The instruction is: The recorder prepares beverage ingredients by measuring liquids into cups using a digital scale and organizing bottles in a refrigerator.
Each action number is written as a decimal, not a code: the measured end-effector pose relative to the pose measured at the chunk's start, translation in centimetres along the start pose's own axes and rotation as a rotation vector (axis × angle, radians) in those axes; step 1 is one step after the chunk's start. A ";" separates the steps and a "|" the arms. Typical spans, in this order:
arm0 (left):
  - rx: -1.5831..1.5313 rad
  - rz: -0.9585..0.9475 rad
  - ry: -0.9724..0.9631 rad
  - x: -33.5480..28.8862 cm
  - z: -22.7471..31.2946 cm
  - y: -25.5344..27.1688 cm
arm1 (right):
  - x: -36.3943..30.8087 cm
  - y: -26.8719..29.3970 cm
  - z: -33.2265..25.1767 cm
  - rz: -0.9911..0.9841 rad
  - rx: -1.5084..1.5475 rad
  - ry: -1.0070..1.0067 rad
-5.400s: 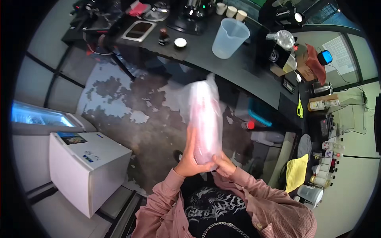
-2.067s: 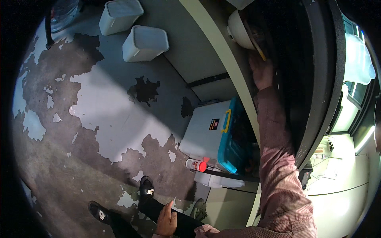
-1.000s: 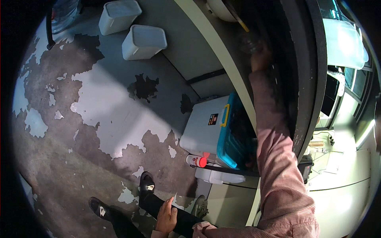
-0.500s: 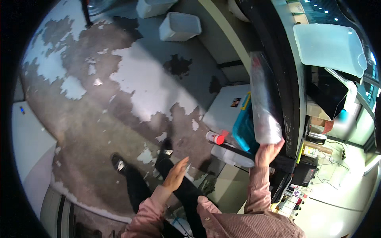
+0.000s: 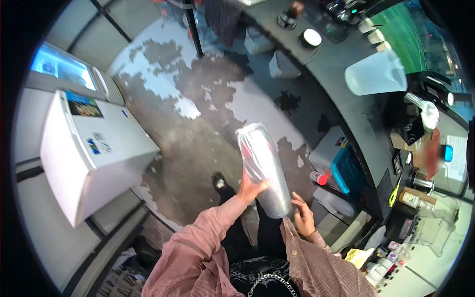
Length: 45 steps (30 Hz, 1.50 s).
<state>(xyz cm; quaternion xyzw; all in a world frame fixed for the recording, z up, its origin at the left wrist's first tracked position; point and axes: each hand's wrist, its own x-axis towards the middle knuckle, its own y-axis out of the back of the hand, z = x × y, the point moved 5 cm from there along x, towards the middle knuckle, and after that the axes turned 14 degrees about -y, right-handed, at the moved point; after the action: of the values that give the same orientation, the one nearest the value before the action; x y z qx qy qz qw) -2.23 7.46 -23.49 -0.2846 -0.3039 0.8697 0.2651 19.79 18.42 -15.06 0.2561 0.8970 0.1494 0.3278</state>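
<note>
Gripping the bagged cup stack [image 5: 263, 168], left hand [image 5: 251, 187] fingers wrap it; right hand [image 5: 303, 216] open beside it.

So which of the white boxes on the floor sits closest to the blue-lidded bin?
The white cooler box, tucked beside the blue-lidded bin under the counter; the large white chest stands across the floor.

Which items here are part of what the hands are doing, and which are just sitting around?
In hand:
plastic-wrapped stack of clear cups, gripped by left hand; right hand open beside its lower end.

Lying about:
white chest freezer
translucent pitcher
blue-lidded cooler
</note>
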 end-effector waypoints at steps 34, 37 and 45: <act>1.351 -1.317 -1.120 3.6 14.9 -59.7 | 6.9 34.3 -15.5 0.978 0.271 0.484; 1.385 -1.227 -1.076 4.6 15.4 -61.8 | 7.3 35.2 -15.5 0.941 0.239 0.485; 1.006 -1.127 -0.432 9.4 13.5 -59.3 | 2.6 40.3 -17.3 0.922 0.165 0.527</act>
<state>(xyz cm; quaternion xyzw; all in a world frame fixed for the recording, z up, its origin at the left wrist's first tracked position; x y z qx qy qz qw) -0.58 48.35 22.44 0.2422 -0.0168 0.6732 0.6985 21.15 51.39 13.98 0.6021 0.7521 0.2663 -0.0294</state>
